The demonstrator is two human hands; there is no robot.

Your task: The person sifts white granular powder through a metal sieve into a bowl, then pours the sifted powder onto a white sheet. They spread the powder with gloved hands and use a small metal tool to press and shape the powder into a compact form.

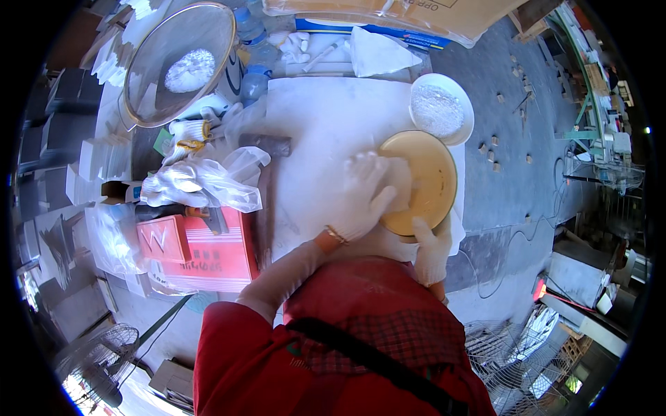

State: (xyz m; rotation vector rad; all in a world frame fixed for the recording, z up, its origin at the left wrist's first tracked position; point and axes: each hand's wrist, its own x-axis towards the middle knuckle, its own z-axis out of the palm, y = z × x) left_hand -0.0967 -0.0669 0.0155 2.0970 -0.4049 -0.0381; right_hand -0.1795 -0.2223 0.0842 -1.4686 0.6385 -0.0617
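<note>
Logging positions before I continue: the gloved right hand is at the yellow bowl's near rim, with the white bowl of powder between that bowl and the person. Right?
Not quite: the head view shows the white bowl of powder on the far side of the yellow bowl, away from the person.

Past the fingertips of the left hand (361,197), the white sheet (312,104) offers free passage; a dark block (267,145) obstructs to their left, the tan dish (435,187) to their right, the powder-filled bowl (468,113) beyond it.
</note>
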